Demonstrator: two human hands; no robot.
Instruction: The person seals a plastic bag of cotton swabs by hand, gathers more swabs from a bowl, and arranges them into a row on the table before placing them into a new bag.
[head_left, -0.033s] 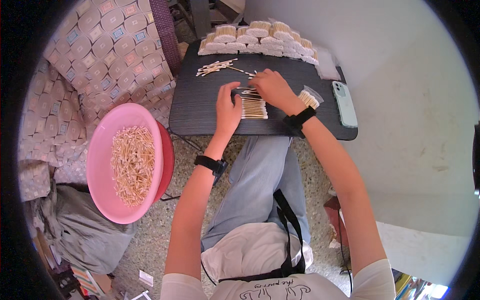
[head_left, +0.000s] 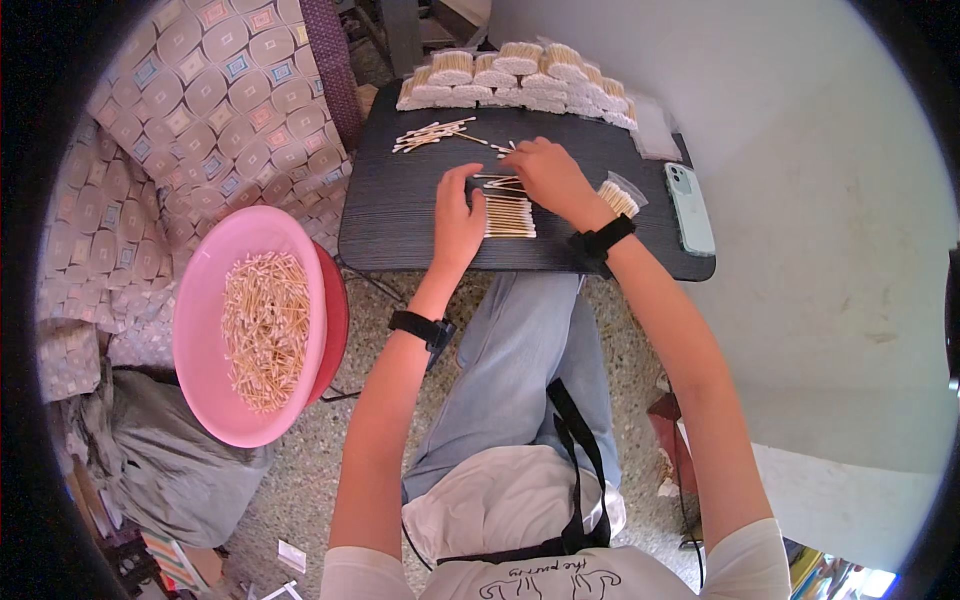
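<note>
A neat row of cotton swabs (head_left: 510, 216) lies side by side near the front of the black table (head_left: 400, 215). My left hand (head_left: 458, 220) rests at the row's left end, thumb and fingers apart, with nothing gripped. Just beyond the row, a few crossed swabs (head_left: 503, 184) lie loose between my hands. My right hand (head_left: 550, 180) reaches over them, its fingers bent and pinched together at a cotton swab (head_left: 507, 148); the fingertips are partly hidden. Further back on the left is a loose pile of swabs (head_left: 430, 134).
Stacked swab bundles (head_left: 520, 75) line the table's back edge. A small bag of swabs (head_left: 618, 198) lies beside my right wrist, a phone (head_left: 690, 208) at the right edge, and clear plastic bags (head_left: 655, 130) behind it. On the left stands a pink basin (head_left: 200, 340) of swabs.
My right hand has shifted very slightly to the right. Otherwise the scene looks the same.
</note>
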